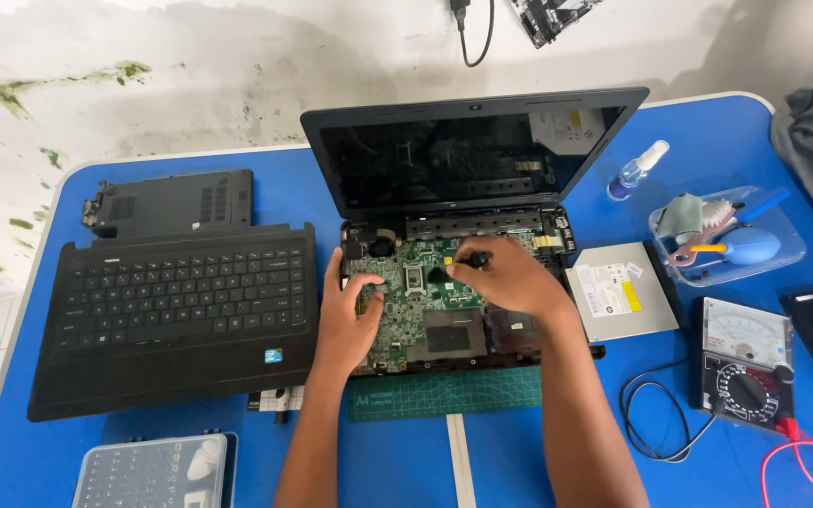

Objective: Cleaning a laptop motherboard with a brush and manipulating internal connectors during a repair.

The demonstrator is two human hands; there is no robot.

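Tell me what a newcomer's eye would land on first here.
At the centre of the blue table, an opened laptop bares its green circuit board, with the left hand resting on the board's left edge and the right hand gripping a dark tool over it. To the left lies the removed keyboard panel; at far right sits an analogue multimeter.

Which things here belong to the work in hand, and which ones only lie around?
In use:
left hand
right hand
screwdriver
green motherboard
open laptop

Lying about:
keyboard panel
optical drive
multimeter
spray bottle
bit case
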